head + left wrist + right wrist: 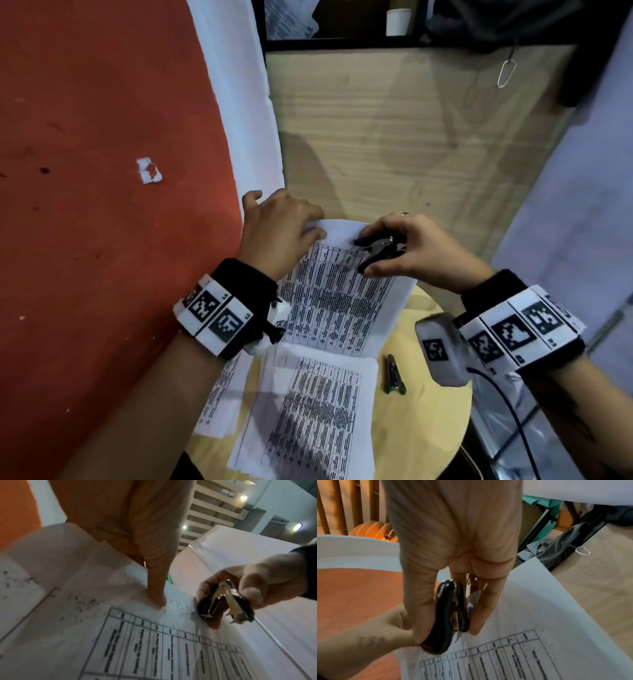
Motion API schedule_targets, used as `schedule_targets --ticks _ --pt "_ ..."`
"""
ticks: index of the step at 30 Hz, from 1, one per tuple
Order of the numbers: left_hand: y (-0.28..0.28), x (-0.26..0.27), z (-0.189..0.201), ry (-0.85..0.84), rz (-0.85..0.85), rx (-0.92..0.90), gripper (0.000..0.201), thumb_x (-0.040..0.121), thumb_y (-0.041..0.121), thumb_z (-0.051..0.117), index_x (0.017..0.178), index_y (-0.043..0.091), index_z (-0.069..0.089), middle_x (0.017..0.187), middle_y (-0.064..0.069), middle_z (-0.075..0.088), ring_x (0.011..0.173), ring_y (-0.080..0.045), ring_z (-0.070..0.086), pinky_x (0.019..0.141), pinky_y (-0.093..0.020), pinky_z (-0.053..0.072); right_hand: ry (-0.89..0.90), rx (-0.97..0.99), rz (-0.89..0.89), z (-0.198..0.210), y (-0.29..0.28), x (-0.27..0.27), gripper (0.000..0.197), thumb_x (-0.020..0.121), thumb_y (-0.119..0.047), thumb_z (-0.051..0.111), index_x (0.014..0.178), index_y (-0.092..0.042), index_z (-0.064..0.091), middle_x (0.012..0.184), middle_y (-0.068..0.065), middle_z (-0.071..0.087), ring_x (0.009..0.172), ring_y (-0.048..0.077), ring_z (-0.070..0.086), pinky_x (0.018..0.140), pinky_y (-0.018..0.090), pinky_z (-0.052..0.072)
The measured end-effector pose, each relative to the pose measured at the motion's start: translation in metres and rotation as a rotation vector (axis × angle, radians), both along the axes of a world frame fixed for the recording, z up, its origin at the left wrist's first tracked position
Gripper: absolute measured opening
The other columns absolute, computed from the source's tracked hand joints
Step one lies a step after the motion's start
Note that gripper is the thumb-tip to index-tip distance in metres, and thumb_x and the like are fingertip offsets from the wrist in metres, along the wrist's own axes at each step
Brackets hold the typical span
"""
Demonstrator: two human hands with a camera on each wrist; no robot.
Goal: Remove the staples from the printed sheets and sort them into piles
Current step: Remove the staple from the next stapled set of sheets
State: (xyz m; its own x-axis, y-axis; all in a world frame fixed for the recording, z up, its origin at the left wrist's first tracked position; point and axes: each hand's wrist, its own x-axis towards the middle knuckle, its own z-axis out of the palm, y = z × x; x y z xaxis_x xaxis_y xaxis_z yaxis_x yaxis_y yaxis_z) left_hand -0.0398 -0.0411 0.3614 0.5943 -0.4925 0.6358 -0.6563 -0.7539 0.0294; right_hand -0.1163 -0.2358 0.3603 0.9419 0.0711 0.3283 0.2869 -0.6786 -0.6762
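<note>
Sheets (342,294) lie on round bench (435,428); left hand (281,233) pins top corner flat w/ straight fingers. Left wrist cam: right hand (254,588) pinches staple remover (223,601), claws apart, just above sheet. Right wrist cam: remover's claws sit near sheet's top edge, probably to bite staple; staple itself not visible.

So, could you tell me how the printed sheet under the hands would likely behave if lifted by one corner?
The printed sheet looks thin, so it would probably flop. Its far edge already curls beside the left hand. It likely weighs little and slides easily.
</note>
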Motion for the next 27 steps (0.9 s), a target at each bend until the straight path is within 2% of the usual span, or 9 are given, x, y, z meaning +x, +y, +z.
schedule_targets --ticks 4,6,8,10,12,15,18,22,27 --pt "0.012 0.003 0.005 0.134 -0.071 -0.052 0.026 0.081 0.048 0.064 0.095 0.026 0.069 0.081 0.003 0.060 0.102 -0.023 0.054 0.079 -0.032 0.023 0.046 0.026 0.065 0.009 0.000 -0.008 0.038 0.059 -0.005 0.085 0.088 -0.022 0.066 0.095 0.005 0.071 0.085 0.017 0.068 0.084 0.034 0.054" --pt "0.018 0.005 0.006 0.219 -0.134 -0.055 0.033 0.076 0.055 0.065 0.088 0.024 0.069 0.073 0.007 0.058 0.094 -0.022 0.059 0.083 -0.032 0.033 0.057 0.059 0.082 0.010 0.001 -0.010 0.037 0.060 -0.002 0.084 0.086 -0.022 0.066 0.093 0.005 0.071 0.083 0.016 0.068 0.081 0.033 0.053" --pt "0.020 0.005 0.008 0.280 -0.174 -0.039 0.039 0.071 0.057 0.055 0.086 0.023 0.068 0.071 0.011 0.059 0.089 -0.019 0.060 0.084 -0.034 0.037 0.071 0.119 0.096 0.010 0.003 -0.012 0.037 0.060 0.000 0.083 0.086 -0.020 0.067 0.094 0.005 0.072 0.085 0.023 0.069 0.082 0.035 0.053" --pt "0.019 0.002 0.010 0.276 -0.175 -0.007 0.039 0.069 0.056 0.050 0.089 0.027 0.067 0.070 0.016 0.053 0.090 -0.014 0.052 0.079 -0.032 0.028 0.083 0.172 0.108 0.009 0.005 -0.014 0.036 0.060 0.001 0.082 0.087 -0.018 0.068 0.093 0.004 0.073 0.087 0.025 0.069 0.084 0.036 0.053" --pt "0.017 -0.001 0.012 0.257 -0.176 0.035 0.036 0.073 0.060 0.058 0.088 0.029 0.066 0.074 0.014 0.056 0.090 -0.011 0.047 0.076 -0.032 0.022 0.093 0.195 0.122 0.009 0.007 -0.015 0.036 0.060 0.001 0.082 0.087 -0.018 0.068 0.093 0.004 0.073 0.086 0.023 0.069 0.084 0.035 0.055" --pt "0.013 -0.005 0.017 0.281 -0.203 0.023 0.021 0.080 0.049 0.067 0.080 0.028 0.065 0.077 0.006 0.064 0.089 -0.017 0.058 0.084 -0.033 0.028 0.103 0.206 0.142 0.011 0.008 -0.017 0.036 0.060 0.000 0.082 0.089 -0.017 0.068 0.094 0.008 0.073 0.087 0.023 0.069 0.084 0.033 0.055" --pt "0.010 -0.007 0.020 0.334 -0.232 0.009 0.029 0.077 0.052 0.068 0.083 0.024 0.068 0.072 0.009 0.064 0.086 -0.015 0.059 0.091 -0.034 0.032 0.107 0.220 0.159 0.014 0.006 -0.021 0.037 0.060 0.001 0.081 0.091 -0.014 0.068 0.094 0.008 0.073 0.086 0.019 0.070 0.083 0.028 0.055" --pt "0.003 -0.008 0.021 0.345 -0.262 0.015 0.012 0.080 0.044 0.069 0.078 0.034 0.064 0.062 0.019 0.052 0.081 -0.009 0.051 0.088 -0.032 0.030 0.104 0.219 0.172 0.015 0.005 -0.024 0.039 0.061 0.003 0.080 0.095 -0.009 0.067 0.095 0.010 0.072 0.083 0.011 0.067 0.081 0.021 0.054" --pt "-0.002 -0.011 0.021 0.374 -0.285 0.055 0.017 0.082 0.039 0.068 0.075 0.040 0.053 0.060 0.019 0.049 0.078 -0.011 0.050 0.084 -0.031 0.030 0.093 0.225 0.170 0.014 0.004 -0.025 0.039 0.060 -0.001 0.081 0.094 -0.011 0.067 0.094 0.011 0.072 0.083 0.014 0.068 0.084 0.026 0.054"
